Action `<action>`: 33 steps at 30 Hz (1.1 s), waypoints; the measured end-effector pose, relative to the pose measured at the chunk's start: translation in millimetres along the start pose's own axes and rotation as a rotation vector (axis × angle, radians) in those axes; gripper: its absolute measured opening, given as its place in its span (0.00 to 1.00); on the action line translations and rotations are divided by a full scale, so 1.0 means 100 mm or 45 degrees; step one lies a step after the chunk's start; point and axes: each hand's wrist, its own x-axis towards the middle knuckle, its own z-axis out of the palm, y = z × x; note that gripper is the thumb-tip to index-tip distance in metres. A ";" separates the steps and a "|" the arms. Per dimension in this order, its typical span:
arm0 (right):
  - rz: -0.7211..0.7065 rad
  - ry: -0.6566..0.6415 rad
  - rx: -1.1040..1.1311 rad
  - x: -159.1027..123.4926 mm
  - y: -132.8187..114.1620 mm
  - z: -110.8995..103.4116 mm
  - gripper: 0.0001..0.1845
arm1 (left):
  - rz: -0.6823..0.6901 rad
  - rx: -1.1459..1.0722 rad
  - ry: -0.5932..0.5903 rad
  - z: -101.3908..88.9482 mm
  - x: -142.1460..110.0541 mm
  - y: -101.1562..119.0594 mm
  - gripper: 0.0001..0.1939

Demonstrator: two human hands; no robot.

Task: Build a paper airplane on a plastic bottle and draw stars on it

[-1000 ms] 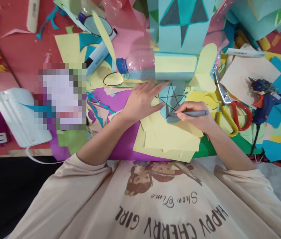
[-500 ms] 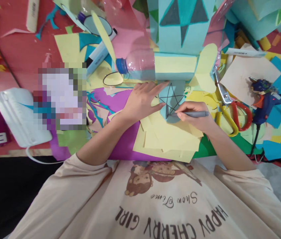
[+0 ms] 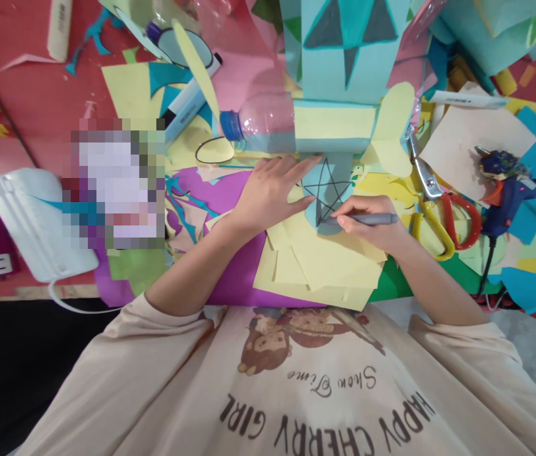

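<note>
My right hand [image 3: 372,218] is closed around a grey marker [image 3: 375,219], its tip at the lower left point of a star outlined in dark lines on a light blue paper piece [image 3: 329,171]. That lower left point is filled in dark. My left hand [image 3: 272,193] lies flat with fingers spread, index finger and thumb at the left edge of the blue piece. Underneath are loose pale yellow sheets [image 3: 325,269]. Just above lies a clear plastic bottle [image 3: 263,123] with a blue cap, a yellow strip [image 3: 334,123] across its light blue wrap.
Scissors [image 3: 439,209] with red and yellow handles lie right of my right hand, beside a blue glue gun [image 3: 505,196] with a cord. A blue marker [image 3: 187,107], a white corded box [image 3: 42,225] and a blurred-out patch [image 3: 116,190] are at left. Coloured paper scraps surround everything.
The marker and my right hand have shifted very slightly left over the star's lower point. My left hand stays in place.
</note>
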 end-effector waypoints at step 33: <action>-0.037 0.115 -0.026 0.05 0.06 -0.02 0.05 | -0.015 -0.017 0.000 -0.01 0.00 0.01 0.29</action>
